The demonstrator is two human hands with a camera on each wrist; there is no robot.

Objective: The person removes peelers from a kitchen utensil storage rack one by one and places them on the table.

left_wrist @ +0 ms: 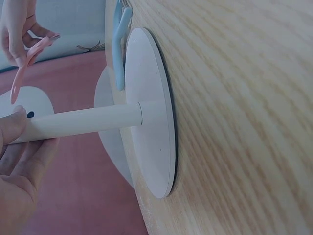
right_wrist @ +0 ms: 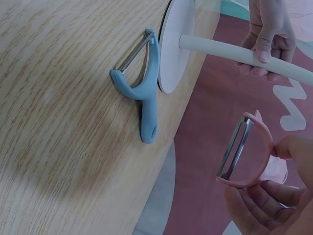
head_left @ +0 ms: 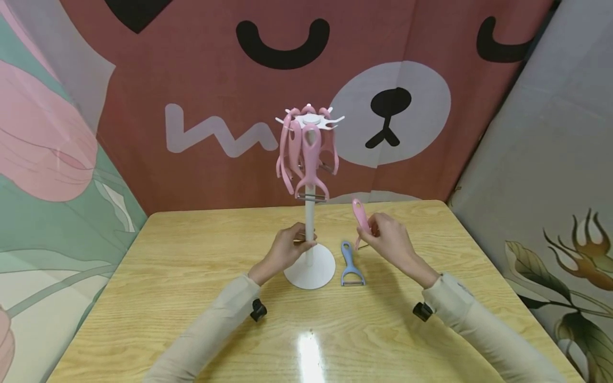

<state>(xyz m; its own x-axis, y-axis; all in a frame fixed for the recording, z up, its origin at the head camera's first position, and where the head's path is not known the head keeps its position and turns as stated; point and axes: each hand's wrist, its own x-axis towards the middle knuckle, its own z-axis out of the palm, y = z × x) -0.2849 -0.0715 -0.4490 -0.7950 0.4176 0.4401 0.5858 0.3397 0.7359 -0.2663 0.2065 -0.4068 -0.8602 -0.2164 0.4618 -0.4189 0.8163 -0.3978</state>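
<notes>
My left hand [head_left: 286,246] grips the white pole [left_wrist: 88,120] of an upright stand low down, just above its round base [head_left: 310,276]. With fingers and thumb my right hand [head_left: 390,239] pinches a pink peeler [head_left: 360,214], its handle pointing up and its blade downward, raised off the table. In the right wrist view the peeler's metal blade [right_wrist: 234,147] faces the table. Several more pink peelers [head_left: 311,154] hang by their handle holes from the hooks at the top of the stand. A blue peeler [head_left: 349,260] lies on the table between the base and my right hand.
The stand is on a light wooden table [head_left: 191,303]. Its white top has several arms [head_left: 335,120] sticking outward, some bearing no peeler. A printed bear curtain [head_left: 215,175] hangs behind the table's back edge, with patterned cloths at both sides.
</notes>
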